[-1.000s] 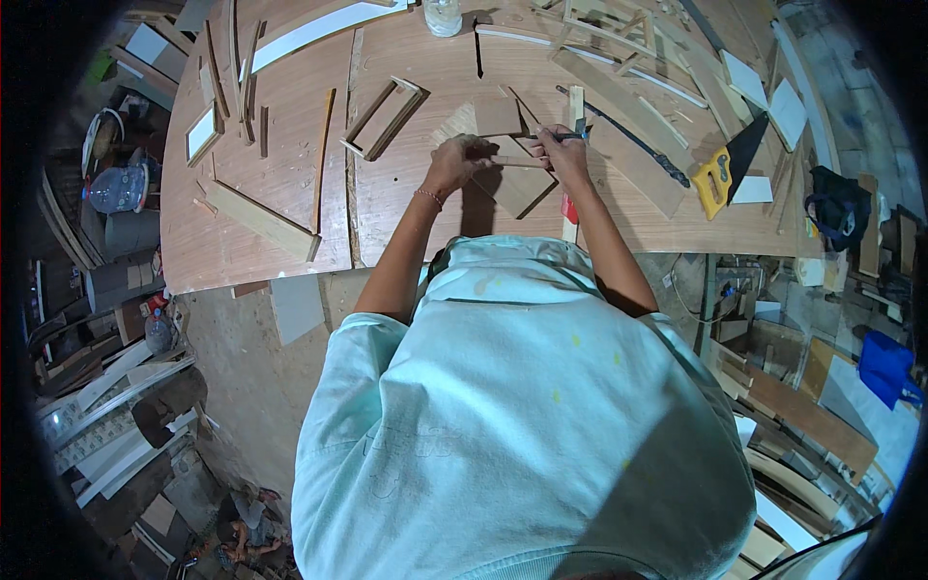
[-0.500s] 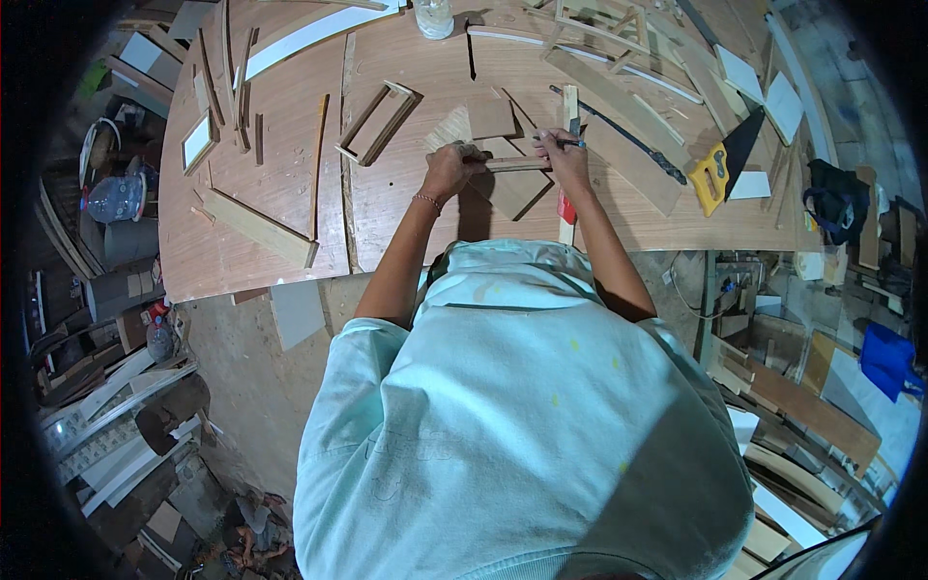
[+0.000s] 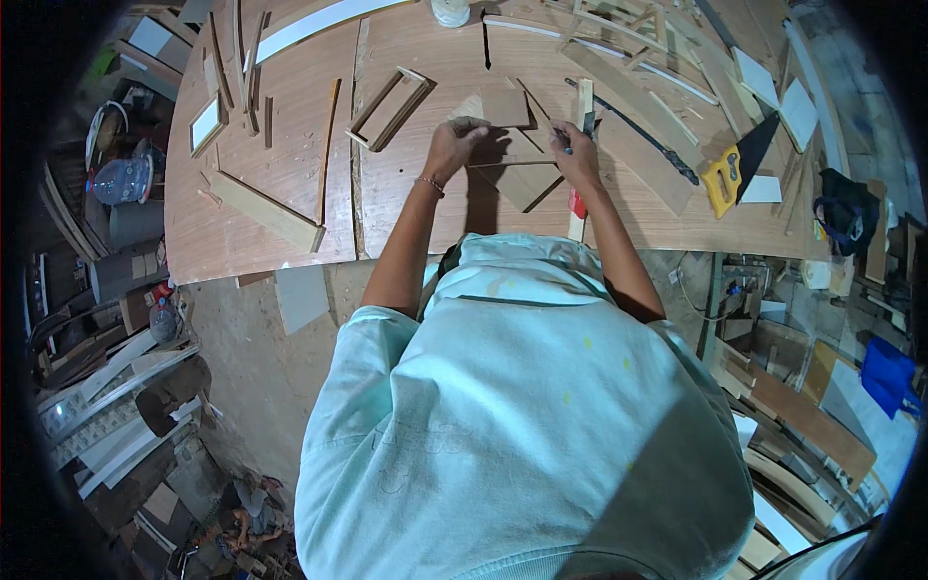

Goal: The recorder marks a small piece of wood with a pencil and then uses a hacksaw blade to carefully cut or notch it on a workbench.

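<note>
My left hand point(image 3: 451, 148) hovers above the worktable, beside a small wooden panel point(image 3: 506, 108). Its fingers are loosely bent with a gap to the thumb, and nothing shows between them. Pinched in my right hand point(image 3: 577, 159) is a slim dark pen-like tool point(image 3: 565, 145); its tip is too small to make out. Between my hands and nearer my body lies a light wooden panel point(image 3: 522, 187), with a thin strip-like edge along its far side. Under and beside the right wrist is a pale wooden bar with a red part point(image 3: 577, 203).
On the worktable point(image 3: 280, 126), a small rectangular wooden frame point(image 3: 358, 135) and a wooden board point(image 3: 266, 210) lie to the left. A yellow-handled saw point(image 3: 720, 181), a long dark bar point(image 3: 638, 135) and wooden offcuts occupy the right. A clear container point(image 3: 450, 12) stands at the far edge.
My left hand has let go of the wooden strip that both hands held and has lifted away from it. My right hand keeps the slim tool. The whole view has shifted slightly.
</note>
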{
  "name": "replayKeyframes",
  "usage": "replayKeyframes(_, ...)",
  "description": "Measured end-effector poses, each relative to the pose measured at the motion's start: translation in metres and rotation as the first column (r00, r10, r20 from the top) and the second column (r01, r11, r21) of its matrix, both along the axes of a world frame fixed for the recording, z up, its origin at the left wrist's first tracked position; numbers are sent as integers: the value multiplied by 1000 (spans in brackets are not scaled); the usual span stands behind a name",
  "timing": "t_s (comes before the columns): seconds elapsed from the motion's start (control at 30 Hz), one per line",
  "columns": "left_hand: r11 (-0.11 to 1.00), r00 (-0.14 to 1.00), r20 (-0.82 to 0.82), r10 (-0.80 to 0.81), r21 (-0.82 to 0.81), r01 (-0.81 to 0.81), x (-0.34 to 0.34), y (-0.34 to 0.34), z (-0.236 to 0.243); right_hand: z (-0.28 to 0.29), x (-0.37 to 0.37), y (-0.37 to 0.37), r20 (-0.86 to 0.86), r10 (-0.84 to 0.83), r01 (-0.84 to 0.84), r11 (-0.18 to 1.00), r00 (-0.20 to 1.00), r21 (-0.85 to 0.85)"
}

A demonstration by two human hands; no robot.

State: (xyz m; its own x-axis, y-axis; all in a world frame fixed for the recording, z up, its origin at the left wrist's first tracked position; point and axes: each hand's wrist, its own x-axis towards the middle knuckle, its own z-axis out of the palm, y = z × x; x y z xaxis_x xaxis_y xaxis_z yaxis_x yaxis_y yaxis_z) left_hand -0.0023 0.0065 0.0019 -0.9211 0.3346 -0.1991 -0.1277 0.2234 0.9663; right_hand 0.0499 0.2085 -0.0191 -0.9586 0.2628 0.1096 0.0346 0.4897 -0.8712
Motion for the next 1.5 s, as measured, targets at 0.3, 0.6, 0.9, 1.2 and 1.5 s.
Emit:
replayKeyframes(0.3, 998, 998, 16, -61, 18, 61, -6, -12, -12, 11, 2, -1, 90, -5, -27, 935, 996, 354)
replayKeyframes(0.6, 681, 830, -354, -432, -731, 43, 29, 15, -9, 2, 10, 4, 45, -231, 192, 890, 972, 414)
replayKeyframes(0.9, 718, 850, -307, -428, -687, 113, 30, 19, -1, 10, 52, 14, 226, -369, 270, 888, 902, 372)
replayKeyframes(1.2, 684, 758, -279, -589, -672, 284, 20, 24, 6, 20, 31, 12, 243, -400, 274, 863, 884, 424)
replayKeyframes(1.5, 687, 685, -312, -658, -621, 377, 14, 10, -2, -4, -2, 2, 144, -520, 356, 736, 842, 575)
